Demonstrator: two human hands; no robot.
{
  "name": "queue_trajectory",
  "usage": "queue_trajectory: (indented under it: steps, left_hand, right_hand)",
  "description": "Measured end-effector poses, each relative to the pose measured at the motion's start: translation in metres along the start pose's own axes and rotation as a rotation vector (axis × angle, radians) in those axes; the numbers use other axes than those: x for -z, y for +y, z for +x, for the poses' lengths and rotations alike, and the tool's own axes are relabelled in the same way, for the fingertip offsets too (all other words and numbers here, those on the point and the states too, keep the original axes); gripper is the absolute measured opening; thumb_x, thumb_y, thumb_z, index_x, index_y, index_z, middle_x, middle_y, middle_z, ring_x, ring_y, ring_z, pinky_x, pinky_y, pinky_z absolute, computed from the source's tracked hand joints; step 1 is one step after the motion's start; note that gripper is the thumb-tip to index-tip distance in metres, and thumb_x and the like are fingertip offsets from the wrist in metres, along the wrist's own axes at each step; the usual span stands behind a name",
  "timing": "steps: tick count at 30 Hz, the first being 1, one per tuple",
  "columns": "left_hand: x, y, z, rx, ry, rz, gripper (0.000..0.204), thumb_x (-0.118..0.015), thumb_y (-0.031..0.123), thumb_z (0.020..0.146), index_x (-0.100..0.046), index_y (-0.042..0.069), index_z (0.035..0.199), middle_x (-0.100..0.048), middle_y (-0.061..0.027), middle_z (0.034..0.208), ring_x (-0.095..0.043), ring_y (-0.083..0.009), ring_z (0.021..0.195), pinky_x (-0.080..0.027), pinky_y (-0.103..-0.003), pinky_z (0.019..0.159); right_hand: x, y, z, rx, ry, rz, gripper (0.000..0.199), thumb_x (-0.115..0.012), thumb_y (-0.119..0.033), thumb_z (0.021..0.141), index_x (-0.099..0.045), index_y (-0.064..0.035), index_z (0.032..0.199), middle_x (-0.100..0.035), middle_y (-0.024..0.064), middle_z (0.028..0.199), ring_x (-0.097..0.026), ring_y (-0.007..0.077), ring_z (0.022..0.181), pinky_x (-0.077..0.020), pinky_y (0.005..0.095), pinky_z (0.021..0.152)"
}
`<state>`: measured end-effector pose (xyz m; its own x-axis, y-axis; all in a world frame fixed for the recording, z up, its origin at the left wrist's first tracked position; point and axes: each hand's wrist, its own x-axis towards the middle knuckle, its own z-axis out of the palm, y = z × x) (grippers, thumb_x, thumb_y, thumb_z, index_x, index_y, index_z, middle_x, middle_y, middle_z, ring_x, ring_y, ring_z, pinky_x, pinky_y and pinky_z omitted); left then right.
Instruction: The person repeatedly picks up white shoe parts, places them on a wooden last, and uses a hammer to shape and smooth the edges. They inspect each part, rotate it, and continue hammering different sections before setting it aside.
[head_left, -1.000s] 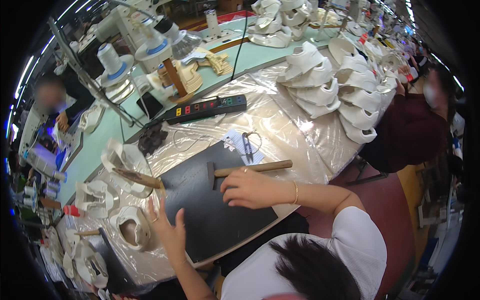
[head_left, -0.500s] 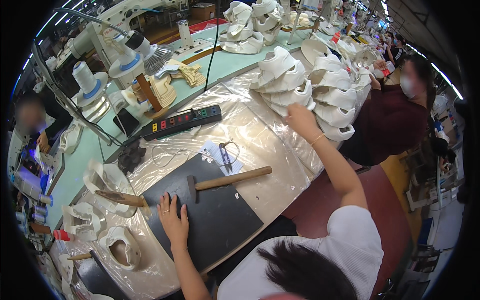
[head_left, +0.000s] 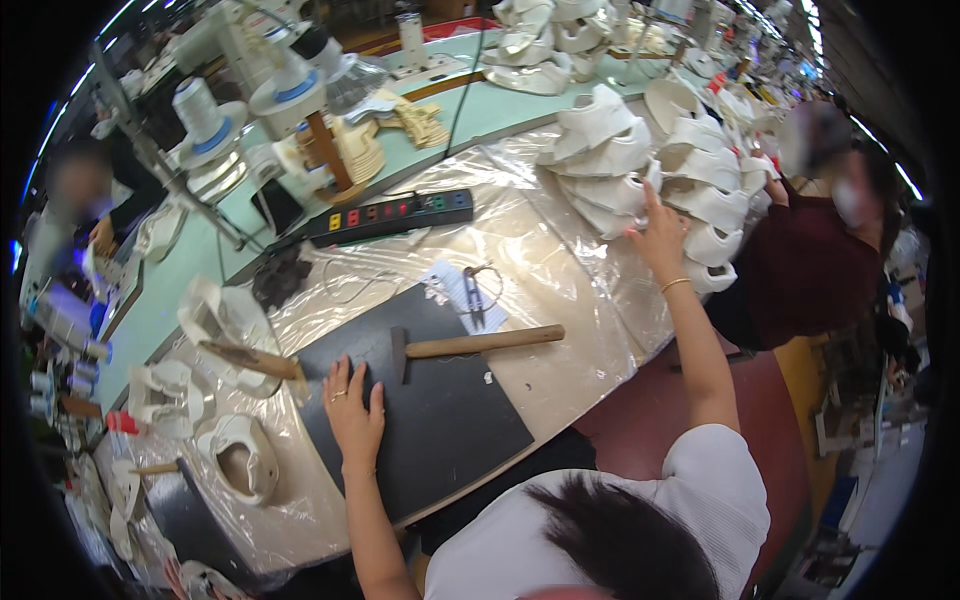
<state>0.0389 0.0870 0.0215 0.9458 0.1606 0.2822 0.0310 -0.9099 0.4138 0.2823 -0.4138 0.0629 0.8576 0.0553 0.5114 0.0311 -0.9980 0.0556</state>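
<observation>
My left hand (head_left: 355,412) lies palm down with its fingers spread on a black board (head_left: 450,430). Just right of it rests a hammer (head_left: 480,343) with a wooden handle. My right hand (head_left: 660,235) reaches to the far right, index finger stretched out against the near side of a stack of white shoe uppers (head_left: 600,165); its thumb stands apart and nothing shows in its grasp. Close beside it rises a second stack of white uppers (head_left: 705,185). Beyond the board, thread snips (head_left: 473,300) sit on a piece of lined paper (head_left: 445,283).
Left of the board are several loose uppers (head_left: 237,457) and another wooden handle (head_left: 245,358). A black power strip (head_left: 400,217) lies along the far table edge, near thread cones (head_left: 200,112). At the right sits a co-worker in a dark red top (head_left: 810,260).
My right hand has shifted slightly nearer along the stack and its index finger now points out. The whole view has swung a little; my left hand stays on the board.
</observation>
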Motion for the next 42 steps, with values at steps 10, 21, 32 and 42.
queue_trajectory:
  steps: [10, 21, 32, 42]
  left_hand:
    - [0.004, 0.002, 0.002, 0.022, 0.089, -0.157, 0.036, -0.064, 0.019, 0.09, -0.062, 0.005, 0.123, -0.054, -0.0149, 0.137, -0.045, -0.0351, 0.131, -0.03, -0.047, 0.112]
    - [-0.002, 0.004, 0.163, -0.285, 0.132, -0.042, 0.039, -0.067, 0.016, 0.086, -0.06, 0.003, 0.122, -0.056, -0.016, 0.131, -0.054, -0.0357, 0.12, -0.043, -0.044, 0.1]
    - [-0.066, -0.013, 0.297, -0.424, -0.255, 0.188, 0.072, -0.074, 0.031, 0.081, -0.044, 0.007, 0.142, -0.057, -0.0139, 0.129, -0.053, -0.0298, 0.121, -0.039, -0.041, 0.102]
    - [-0.097, -0.01, 0.295, -0.327, 0.147, 0.197, 0.06, -0.073, 0.023, 0.079, -0.05, 0.008, 0.133, -0.054, -0.0129, 0.119, -0.049, -0.0311, 0.117, -0.039, -0.045, 0.092]
  right_hand:
    - [0.001, -0.005, 0.027, 0.104, -0.125, -0.06, 0.12, -0.091, -0.029, 0.056, -0.022, -0.0352, 0.154, -0.069, 0.0033, 0.091, -0.065, 0.0243, 0.093, -0.0381, 0.0537, 0.089]
    - [0.013, -0.052, 0.013, 0.104, -0.079, 0.086, 0.109, -0.09, -0.027, 0.056, -0.035, -0.023, 0.149, -0.067, 0.0045, 0.077, -0.063, 0.0271, 0.084, -0.0411, 0.0443, 0.086]
    - [0.029, -0.119, 0.013, 0.069, -0.127, 0.076, 0.1, -0.089, -0.031, 0.06, -0.04, -0.0104, 0.145, -0.065, 0.0065, 0.075, -0.062, 0.0255, 0.077, -0.0446, 0.0386, 0.077]
    - [0.033, -0.12, -0.002, -0.037, -0.171, 0.152, 0.109, -0.089, -0.022, 0.06, -0.03, -0.009, 0.15, -0.066, 0.0018, 0.076, -0.063, 0.0199, 0.079, -0.04, 0.0394, 0.087]
